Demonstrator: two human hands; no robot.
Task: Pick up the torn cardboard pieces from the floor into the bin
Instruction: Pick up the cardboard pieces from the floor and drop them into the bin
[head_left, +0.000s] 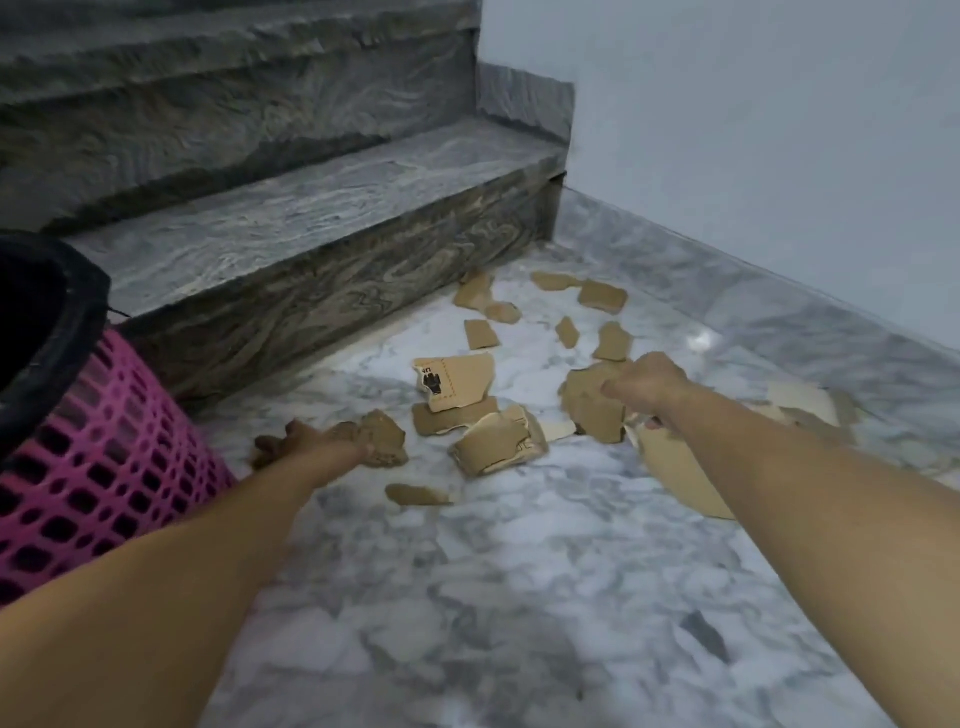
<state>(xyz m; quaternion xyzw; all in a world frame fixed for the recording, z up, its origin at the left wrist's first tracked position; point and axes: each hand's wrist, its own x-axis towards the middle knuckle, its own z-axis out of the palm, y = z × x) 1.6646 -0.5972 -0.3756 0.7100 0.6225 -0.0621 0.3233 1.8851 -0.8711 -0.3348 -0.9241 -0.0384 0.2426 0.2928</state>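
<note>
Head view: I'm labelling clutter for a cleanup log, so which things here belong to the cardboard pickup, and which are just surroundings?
Part of the job:
- torn cardboard pieces scattered on the floor
- pink mesh bin with black liner
- left hand, gripping a piece
- right hand, gripping a piece

Just surroundings:
- marble floor
- stone stairs
- wall

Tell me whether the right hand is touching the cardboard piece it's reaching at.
Touching. The head view shows the right hand with fingers curled round the edge of a brown cardboard piece.
</note>
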